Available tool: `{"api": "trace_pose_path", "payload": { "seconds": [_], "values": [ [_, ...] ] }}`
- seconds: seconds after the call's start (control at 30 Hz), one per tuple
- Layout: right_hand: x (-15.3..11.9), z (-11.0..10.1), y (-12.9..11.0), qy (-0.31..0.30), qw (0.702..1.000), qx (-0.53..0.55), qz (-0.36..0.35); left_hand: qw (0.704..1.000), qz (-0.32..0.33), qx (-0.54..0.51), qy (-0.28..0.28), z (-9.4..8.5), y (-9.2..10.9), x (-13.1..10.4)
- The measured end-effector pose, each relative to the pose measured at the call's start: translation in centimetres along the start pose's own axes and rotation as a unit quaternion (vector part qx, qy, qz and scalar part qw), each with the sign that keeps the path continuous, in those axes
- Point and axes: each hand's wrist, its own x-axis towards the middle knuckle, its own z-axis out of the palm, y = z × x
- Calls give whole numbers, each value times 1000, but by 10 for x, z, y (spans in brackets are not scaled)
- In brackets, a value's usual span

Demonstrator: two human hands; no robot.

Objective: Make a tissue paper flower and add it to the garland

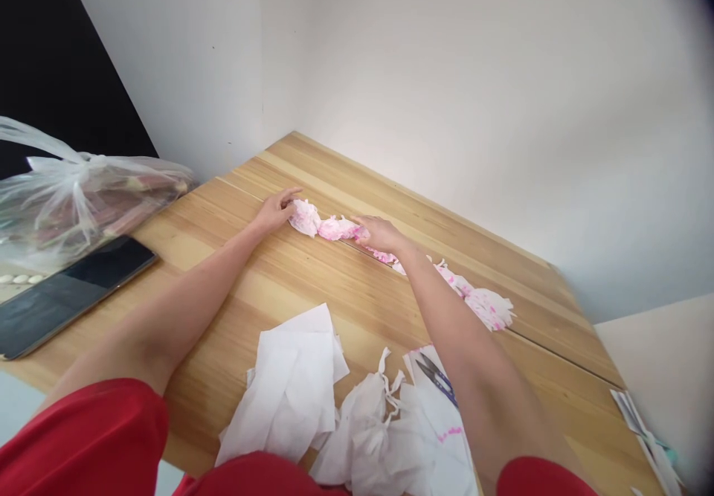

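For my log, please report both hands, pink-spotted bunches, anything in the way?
Left hand at left end of pink-spotted bunches; right hand over them, farther right. Bunches in row on table. Right forearm hides part; scissors nearer body.

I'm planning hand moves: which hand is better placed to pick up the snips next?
Probably the right hand: the snips lie beside the right forearm. The left hand is farther off, at the left end of the pink-and-white bundles.
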Motion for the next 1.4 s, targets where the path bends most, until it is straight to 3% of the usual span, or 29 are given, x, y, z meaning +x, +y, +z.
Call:
{"api": "trace_pose_path", "payload": {
  "seconds": [0.3, 0.5, 0.63, 0.87, 1.0, 1.4],
  "values": [
    [-10, -4, -10, -14, 998, 62, 8, 1000, -4, -5, 13, 1, 0, 0],
    [-27, -30, -14, -12, 982, 188, 22, 1000, -9, -3, 15, 2, 1, 0],
    [-34, -40, -1, 14, 979, 198, 46, 1000, -14, -2, 16, 2, 2, -1],
    [-26, -17, 14, -40, 985, 155, 56, 999, -24, 8, 23, 2, 1, 0],
    [-24, -6, 12, -40, 989, 134, 47, 999, -30, 7, 30, 2, 2, 0],
    [-34, -13, 11, -43, 985, 164, 36, 999, -35, -6, 28, 2, 3, -1]
  ]
}}
